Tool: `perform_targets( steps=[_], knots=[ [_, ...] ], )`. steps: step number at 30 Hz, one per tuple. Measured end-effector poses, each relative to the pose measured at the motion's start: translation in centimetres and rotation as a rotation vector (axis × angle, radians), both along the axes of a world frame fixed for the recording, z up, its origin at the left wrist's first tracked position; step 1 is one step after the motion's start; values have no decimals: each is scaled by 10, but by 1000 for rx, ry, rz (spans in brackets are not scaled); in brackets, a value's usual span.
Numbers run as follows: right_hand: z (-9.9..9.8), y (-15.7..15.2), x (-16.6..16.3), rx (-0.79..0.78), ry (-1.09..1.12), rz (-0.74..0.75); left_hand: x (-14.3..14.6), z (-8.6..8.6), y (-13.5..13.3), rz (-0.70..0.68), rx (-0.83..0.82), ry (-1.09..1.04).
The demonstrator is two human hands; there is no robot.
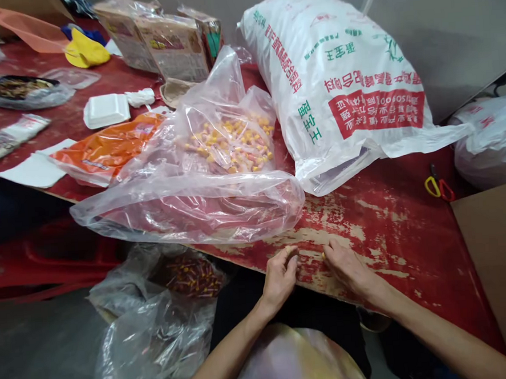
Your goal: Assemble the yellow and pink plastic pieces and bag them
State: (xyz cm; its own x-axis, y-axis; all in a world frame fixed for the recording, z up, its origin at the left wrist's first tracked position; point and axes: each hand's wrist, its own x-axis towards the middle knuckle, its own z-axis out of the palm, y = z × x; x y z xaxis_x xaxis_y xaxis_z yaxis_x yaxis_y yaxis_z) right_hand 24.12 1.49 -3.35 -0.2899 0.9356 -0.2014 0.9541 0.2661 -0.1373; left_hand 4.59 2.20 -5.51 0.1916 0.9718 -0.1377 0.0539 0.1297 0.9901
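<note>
Small yellow-and-pink pieces (237,147), too many to count, heap inside one thin, crinkled clear plastic bag (190,216), upper centre. In the lower centre, the right hand's (347,266) fingertips pinch one small yellow piece (324,255); the left hand (281,273) curls, thumb near forefinger, though I cannot tell whether it grips anything. Flaking red tabletop (388,224) stretches from the hands towards one pair of scissors (439,188) at right, its front edge slanting beneath them. One bulging white sack (348,63) fills the upper right.

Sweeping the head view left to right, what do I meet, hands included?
Black tray with brown contents, white foam container, crumpled white wad, bare left hand, bare right hand, scissors with yellow and red handles, brown cardboard box.
</note>
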Motion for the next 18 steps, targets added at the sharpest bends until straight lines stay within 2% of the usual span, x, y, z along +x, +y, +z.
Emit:
perform_targets(
  steps=[2,5,8,11,14,16,18],
  knots=[
    [-2,1,-2,-5,-78,13,3,0,3,4,-33,-18],
    [-1,1,1,29,-48,26,7,2,6,-21,31,41],
    [4,-2,-4,61,210,50,6,8,2,-45,156,105],
    [12,-10,-28,88,578,45,-3,15,-7,-78,198,75],
    [20,-11,-52,70,764,86,-24,19,-18,-86,-2,-96],
    [23,3,-54,66,776,142,-48,21,-25,30,-144,-165],
    [21,32,-40,202,715,98,-80,21,-34,219,-187,-114]
  ],
)
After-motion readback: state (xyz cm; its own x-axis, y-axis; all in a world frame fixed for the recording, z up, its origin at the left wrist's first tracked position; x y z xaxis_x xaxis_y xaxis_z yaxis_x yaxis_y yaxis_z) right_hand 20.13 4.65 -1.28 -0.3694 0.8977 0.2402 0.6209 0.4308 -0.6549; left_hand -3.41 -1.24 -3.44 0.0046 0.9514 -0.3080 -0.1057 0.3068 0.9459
